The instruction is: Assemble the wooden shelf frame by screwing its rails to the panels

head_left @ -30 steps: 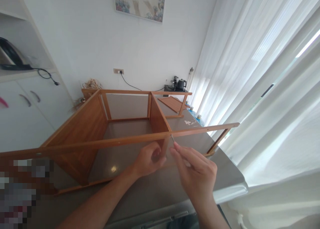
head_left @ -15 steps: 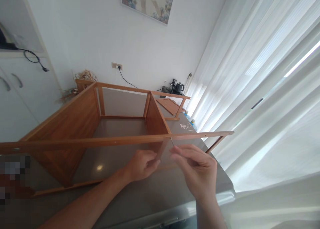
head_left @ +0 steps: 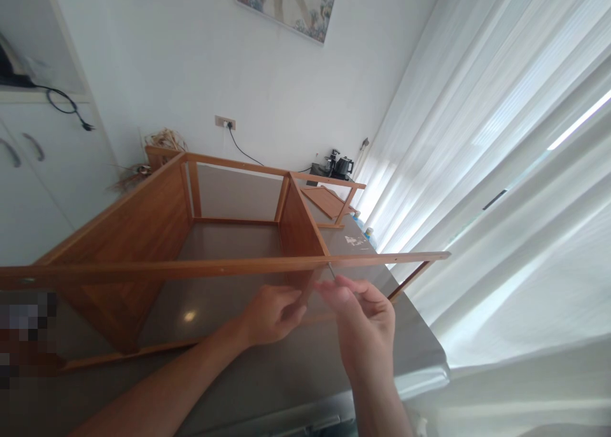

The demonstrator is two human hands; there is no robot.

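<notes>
A reddish-brown wooden shelf frame (head_left: 157, 270) lies on its side on a grey table (head_left: 267, 386). My left hand (head_left: 274, 313) is closed at the front edge of its middle shelf panel (head_left: 304, 217), just under the long front rail; the fingertips are partly hidden. Between the thumb and fingers of my right hand (head_left: 360, 316) is a thin metal hex key (head_left: 331, 271). Its tip meets the front rail where the middle panel joins it. The end of the key inside my fingers is hidden.
Behind the frame, a loose wooden panel (head_left: 324, 201) lies near a black kettle (head_left: 344, 166). White curtains (head_left: 501, 233) hang along the right side of the table. Dried plants (head_left: 165, 140) stand at the back left. White cabinets (head_left: 38, 176) are on the left.
My right hand has turned and shifted left, with the fingers rolled around the hex key. The key's tip stays at the rail joint. My left hand has hardly moved.
</notes>
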